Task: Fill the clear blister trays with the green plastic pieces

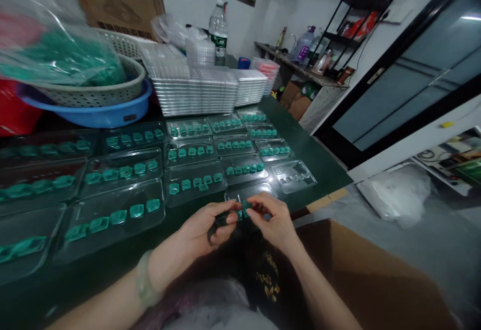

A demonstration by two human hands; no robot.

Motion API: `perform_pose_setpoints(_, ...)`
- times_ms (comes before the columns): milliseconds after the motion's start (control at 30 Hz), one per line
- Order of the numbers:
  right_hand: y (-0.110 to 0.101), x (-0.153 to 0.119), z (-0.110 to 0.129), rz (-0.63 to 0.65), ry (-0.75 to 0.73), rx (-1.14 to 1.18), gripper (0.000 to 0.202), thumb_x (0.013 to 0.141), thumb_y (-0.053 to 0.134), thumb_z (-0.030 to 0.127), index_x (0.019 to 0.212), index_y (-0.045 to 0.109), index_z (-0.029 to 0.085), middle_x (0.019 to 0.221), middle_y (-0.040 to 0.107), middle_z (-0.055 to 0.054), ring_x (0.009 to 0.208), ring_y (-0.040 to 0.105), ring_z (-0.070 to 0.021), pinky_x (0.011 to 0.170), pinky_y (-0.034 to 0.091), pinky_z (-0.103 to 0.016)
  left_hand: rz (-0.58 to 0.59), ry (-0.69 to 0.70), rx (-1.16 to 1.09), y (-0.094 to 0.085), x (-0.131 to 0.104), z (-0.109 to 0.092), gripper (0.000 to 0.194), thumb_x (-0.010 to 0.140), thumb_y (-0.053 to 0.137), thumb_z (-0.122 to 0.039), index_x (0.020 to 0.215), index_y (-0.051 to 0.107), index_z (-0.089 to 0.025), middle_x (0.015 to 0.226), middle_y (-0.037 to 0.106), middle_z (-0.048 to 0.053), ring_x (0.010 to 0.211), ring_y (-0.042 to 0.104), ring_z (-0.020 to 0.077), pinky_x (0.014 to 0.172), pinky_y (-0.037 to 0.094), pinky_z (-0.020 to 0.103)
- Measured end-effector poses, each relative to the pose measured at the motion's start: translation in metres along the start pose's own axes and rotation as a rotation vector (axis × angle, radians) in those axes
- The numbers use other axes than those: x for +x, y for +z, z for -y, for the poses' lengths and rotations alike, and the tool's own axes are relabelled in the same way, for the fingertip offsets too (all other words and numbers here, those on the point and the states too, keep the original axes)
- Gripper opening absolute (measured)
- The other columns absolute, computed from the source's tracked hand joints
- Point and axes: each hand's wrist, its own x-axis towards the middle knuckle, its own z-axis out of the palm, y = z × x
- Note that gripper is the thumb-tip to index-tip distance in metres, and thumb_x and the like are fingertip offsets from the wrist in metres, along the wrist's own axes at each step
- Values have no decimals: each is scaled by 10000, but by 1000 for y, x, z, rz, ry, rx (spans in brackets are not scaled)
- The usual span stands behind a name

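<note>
Both my hands meet over the near edge of the dark green table. Between my right hand's (275,221) thumb and fingers is a small translucent teal plastic piece (246,208). My left hand (210,225) is beside it with curled fingers, its fingertips close to that piece. A dark greenish thing (220,221) lies in the left palm, too shadowed to name. Just behind the hands is a clear plastic tray (259,189), partly hidden by them. Other clear trays (150,194) spread across the table hold rows of similar teal pieces (137,211).
Stacks of clear trays (199,92) stand at the back. A blue basin (108,114) with a grey basket (97,94) and a bag of green material (71,62) is at back left. A water bottle (218,32) stands behind. An open cardboard box (368,270) is at lower right.
</note>
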Motion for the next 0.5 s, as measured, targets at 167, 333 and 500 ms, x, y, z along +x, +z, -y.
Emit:
perform_pose_setpoints(167,-61,24,-71,-305,215,-312,248,756,534,325,880,626,131,644,611,-40,572,560,-147,528,449,-259,-99,10,-72,-2,1,-3,224,766,545,-324,860,517,-122,639,420,-26,404,322,24,310,168,130)
perform_pose_setpoints(333,-85,44,-120,-219,199,-477,214,727,543,322,768,658,145,589,614,-44,539,561,-162,510,436,-263,-144,23,-80,-4,-2,-5,225,783,478,-291,895,534,-104,683,462,16,431,361,62,306,185,153)
perform_pose_setpoints(500,-81,45,-128,-120,150,-535,215,751,520,307,820,663,160,635,624,-36,569,565,-153,551,441,-261,-155,36,-78,0,-7,-8,201,796,447,-260,861,541,-95,671,451,15,417,337,57,299,178,153)
